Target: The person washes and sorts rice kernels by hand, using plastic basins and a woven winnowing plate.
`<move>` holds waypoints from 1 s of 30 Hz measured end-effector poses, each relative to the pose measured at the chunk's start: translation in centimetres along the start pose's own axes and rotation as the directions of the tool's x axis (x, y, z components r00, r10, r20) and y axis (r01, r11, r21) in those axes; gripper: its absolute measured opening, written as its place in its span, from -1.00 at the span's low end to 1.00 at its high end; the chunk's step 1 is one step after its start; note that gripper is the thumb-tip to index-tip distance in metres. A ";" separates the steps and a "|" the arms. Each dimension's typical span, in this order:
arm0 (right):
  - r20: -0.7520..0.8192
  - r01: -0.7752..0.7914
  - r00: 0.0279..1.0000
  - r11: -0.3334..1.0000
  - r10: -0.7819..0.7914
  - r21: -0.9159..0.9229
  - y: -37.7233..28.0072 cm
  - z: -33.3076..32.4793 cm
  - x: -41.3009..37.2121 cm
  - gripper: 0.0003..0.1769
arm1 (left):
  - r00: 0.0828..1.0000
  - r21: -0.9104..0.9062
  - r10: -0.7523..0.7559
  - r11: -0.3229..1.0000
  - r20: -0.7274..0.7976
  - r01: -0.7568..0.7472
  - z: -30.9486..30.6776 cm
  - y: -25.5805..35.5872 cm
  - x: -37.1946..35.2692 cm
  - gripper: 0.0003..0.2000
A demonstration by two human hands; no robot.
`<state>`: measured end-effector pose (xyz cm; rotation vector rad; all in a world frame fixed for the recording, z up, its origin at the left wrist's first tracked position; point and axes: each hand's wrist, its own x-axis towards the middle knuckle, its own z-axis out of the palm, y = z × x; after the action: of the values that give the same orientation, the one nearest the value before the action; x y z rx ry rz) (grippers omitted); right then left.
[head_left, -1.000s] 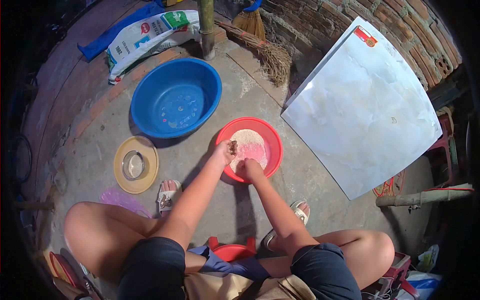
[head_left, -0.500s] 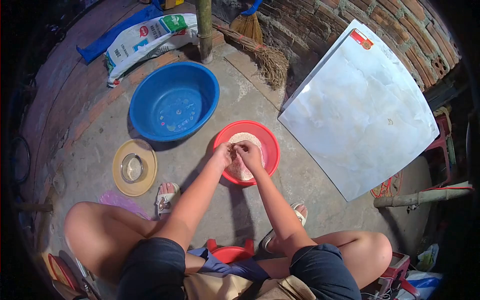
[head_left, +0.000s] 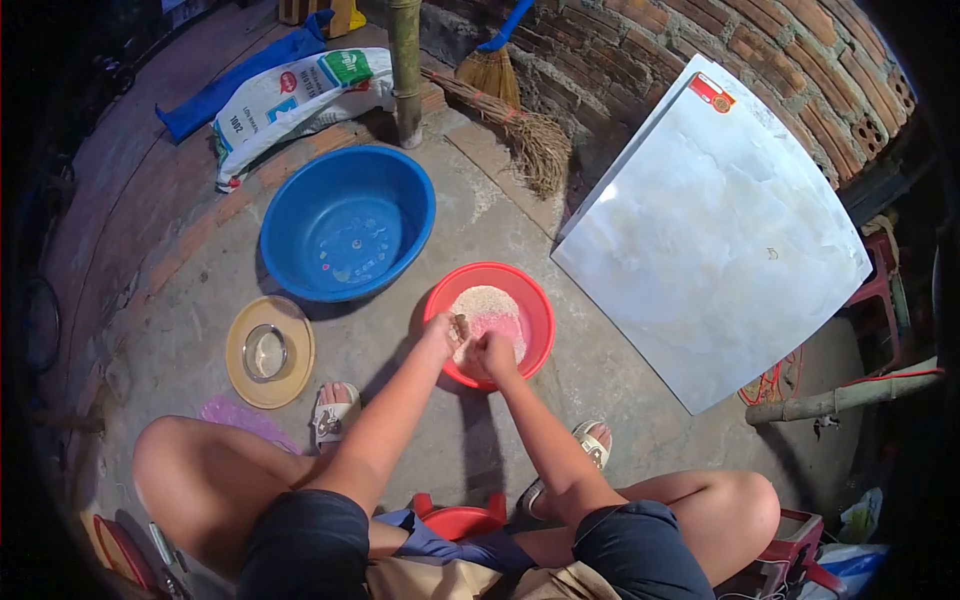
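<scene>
A red plastic basin (head_left: 543,335) on the concrete floor holds pale, rice-like grain (head_left: 486,299), with a pink patch in its middle. Over the basin's left side, my left hand (head_left: 444,333) is turned palm up with its fingers curled. Pale grains appear to lie in that palm. Beside it, over the near part of the basin, my right hand (head_left: 497,357) is closed, knuckles up. Whatever its fingers hold is hidden. The two hands are slightly apart.
A blue tub (head_left: 415,235) stands behind and left. Left of the basin, a glass bowl (head_left: 266,355) sits on a tan lid (head_left: 240,372). A white marbled panel (head_left: 710,250) leans at the right. Brooms (head_left: 535,145) and a printed sack (head_left: 300,100) lie farther back.
My hands have separated slightly; the right hand has moved down toward me and closed more. More of the pink patch in the grain shows. The whole view has shifted slightly.
</scene>
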<state>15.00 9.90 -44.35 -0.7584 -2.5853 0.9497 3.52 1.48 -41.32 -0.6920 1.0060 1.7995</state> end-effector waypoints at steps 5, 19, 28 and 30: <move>-0.016 0.008 1.000 0.917 -0.002 0.399 -7.6 -4.0 2.5 -0.92 | 0.996 0.045 0.059 0.997 0.070 -0.063 0.9 -0.9 -1.7 -0.75; 0.196 -0.102 0.974 0.992 0.115 -0.076 1.7 0.7 -0.2 -0.89 | 0.991 -0.078 0.071 0.995 0.111 -0.062 0.2 2.3 -1.1 -0.84; -0.095 0.033 0.995 0.999 -0.029 0.043 -4.2 -2.8 1.2 -0.89 | 0.998 -0.058 0.029 0.998 0.052 -0.026 -0.7 1.2 0.5 -0.82; -0.122 0.066 0.992 0.954 -0.031 0.294 -7.3 -4.4 2.2 -0.88 | 0.997 -0.019 0.063 0.998 0.042 -0.062 -0.5 0.8 0.5 -0.82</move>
<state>12.33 8.70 -36.04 -0.6437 -2.2788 1.2057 2.60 1.13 -41.66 -0.6361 0.9944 1.8714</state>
